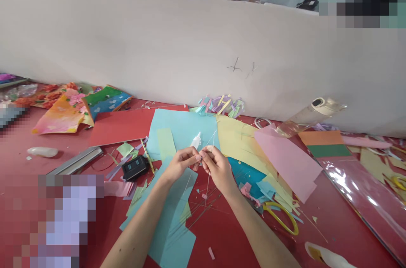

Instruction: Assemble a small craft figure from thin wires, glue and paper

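My left hand (183, 165) and my right hand (219, 171) meet above the middle of the red table, thumbs and forefingers pinched close together. Between the fingertips they hold a thin white string (208, 185); one stretch rises above the right hand and another hangs below it. A small pink paper scrap (204, 196) is by the string's lower end; whether it is attached I cannot tell. Just behind the hands lies a white glue bottle (197, 139) on light-blue paper (184, 126). Several thin wires or stems (198, 213) lie beneath the hands.
Yellow-handled scissors (285, 217) lie right of my right forearm. A black device with a display (135, 168) sits to the left. Pink paper (285, 158), a clear bottle (304, 118) and a plastic sleeve (364, 192) lie rightward. Fringed paper pieces (222, 105) rest against the white partition (190, 48).
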Motion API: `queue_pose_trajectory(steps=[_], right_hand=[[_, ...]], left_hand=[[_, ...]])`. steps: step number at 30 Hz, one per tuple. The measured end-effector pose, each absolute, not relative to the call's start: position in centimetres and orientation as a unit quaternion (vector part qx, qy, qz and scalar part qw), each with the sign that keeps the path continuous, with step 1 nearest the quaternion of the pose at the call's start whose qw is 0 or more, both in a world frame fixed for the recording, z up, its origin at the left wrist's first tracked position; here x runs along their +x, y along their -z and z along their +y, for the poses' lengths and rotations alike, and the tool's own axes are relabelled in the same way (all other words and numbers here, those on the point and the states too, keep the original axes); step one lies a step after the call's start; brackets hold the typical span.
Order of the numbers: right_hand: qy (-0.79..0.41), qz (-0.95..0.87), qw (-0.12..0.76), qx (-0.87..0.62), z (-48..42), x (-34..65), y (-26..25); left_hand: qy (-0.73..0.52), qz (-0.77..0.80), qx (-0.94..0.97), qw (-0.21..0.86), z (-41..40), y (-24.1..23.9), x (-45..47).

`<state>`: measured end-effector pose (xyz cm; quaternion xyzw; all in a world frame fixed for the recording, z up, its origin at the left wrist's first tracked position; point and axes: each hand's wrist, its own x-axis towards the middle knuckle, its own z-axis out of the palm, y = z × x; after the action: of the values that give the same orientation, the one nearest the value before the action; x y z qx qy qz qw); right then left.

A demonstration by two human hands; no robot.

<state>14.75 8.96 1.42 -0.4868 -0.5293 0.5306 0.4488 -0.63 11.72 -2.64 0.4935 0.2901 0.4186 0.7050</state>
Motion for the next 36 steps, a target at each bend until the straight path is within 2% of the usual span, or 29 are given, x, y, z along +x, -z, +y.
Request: queue_pose_trajectory(steps=[7,14,17,24,30,36], right_hand=[[-0.509,-0.483,0.497,-0.510,9.9,16.1,-1.9],[-0.425,-0.421,0.594,-0.538,11.2,19.0,-2.6],[-0.437,-0.382,0.630,-0.516,11.4,19.7,-2.8],[-0.518,-0.359,0.587,-0.507,11.1,18.5,-3.0],[-0.602,-0.376,0.506,-0.491,10.5,17.0,-2.8],[-0.664,-0.287,0.520,-0.454,10.2,15.5,-2.0]], left_hand=[[-0.375,0.294,0.516,0.712,11.6,1.8,-0.8],[-0.367,0.305,0.521,0.708,11.5,1.6,-0.2],[-0.373,0.312,0.518,0.704,11.6,2.0,-0.2],[-0.384,0.329,0.505,0.699,11.8,2.6,-0.1],[-0.403,0.348,0.479,0.698,12.1,3.1,-0.3],[-0.413,0.353,0.462,0.701,12.3,3.4,-0.4]])
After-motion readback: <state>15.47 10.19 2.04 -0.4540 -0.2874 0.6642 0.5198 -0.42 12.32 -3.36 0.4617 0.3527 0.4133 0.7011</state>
